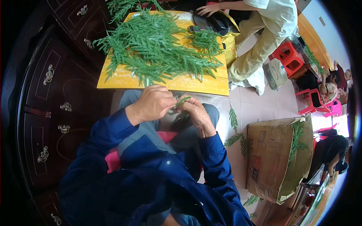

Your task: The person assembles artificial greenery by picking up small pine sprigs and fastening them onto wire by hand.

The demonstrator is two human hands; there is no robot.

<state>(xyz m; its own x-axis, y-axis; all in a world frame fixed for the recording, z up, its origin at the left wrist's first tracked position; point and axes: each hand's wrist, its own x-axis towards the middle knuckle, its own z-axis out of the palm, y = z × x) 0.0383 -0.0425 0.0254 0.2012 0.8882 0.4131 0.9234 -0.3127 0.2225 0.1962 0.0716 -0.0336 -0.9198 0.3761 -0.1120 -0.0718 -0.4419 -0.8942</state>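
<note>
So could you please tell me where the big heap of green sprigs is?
In the head view, the heap lies upper left of centre on the yellow tabletop, beyond the left hand.

Shirt (126,188), navy blue and creased, with small, round, pale buttons (168,162) down the front. Left sleeve (109,128) and right sleeve (218,162), both long and of the same dark cloth, end near the wrists; left hand (152,103) and right hand (195,113) are bare. Trousers (130,137), grey, show beyond the shirt's hem.
</note>
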